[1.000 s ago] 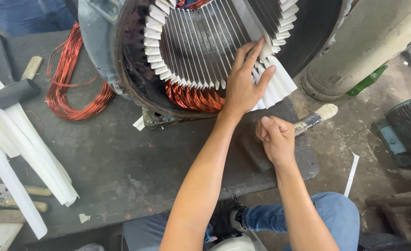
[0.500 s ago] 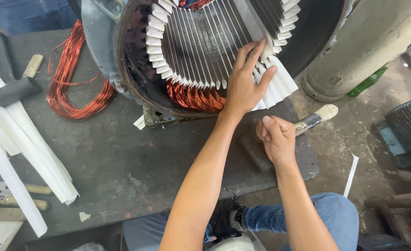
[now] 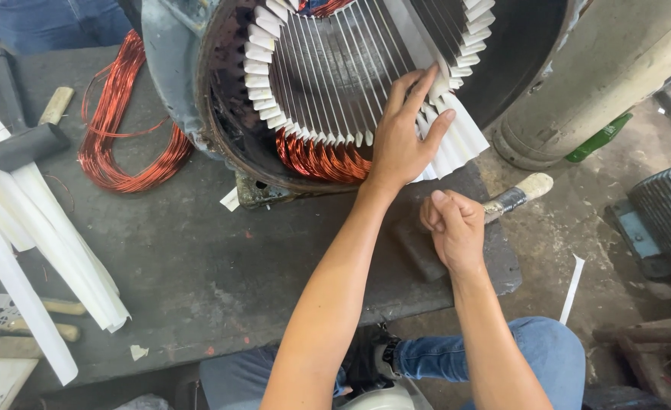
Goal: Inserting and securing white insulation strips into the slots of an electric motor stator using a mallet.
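Stator sits at twelve o'clock; your left hand lies flat, fingers spread over its white slot papers, while your right hand, at four o'clock, is fisted around a brush

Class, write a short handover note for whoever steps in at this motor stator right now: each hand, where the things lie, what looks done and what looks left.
Left hand: open, fingers spread on the white paper strips sticking out of the stator slots.
Right hand: closed in a fist on the bench, at the handle of a tape-wrapped tool.
Copper coil sits in the lower slots; a loose copper wire bundle, mallet and spare paper strips lie to the left.
Done: slots lined with paper.
Left: most slots hold no copper.
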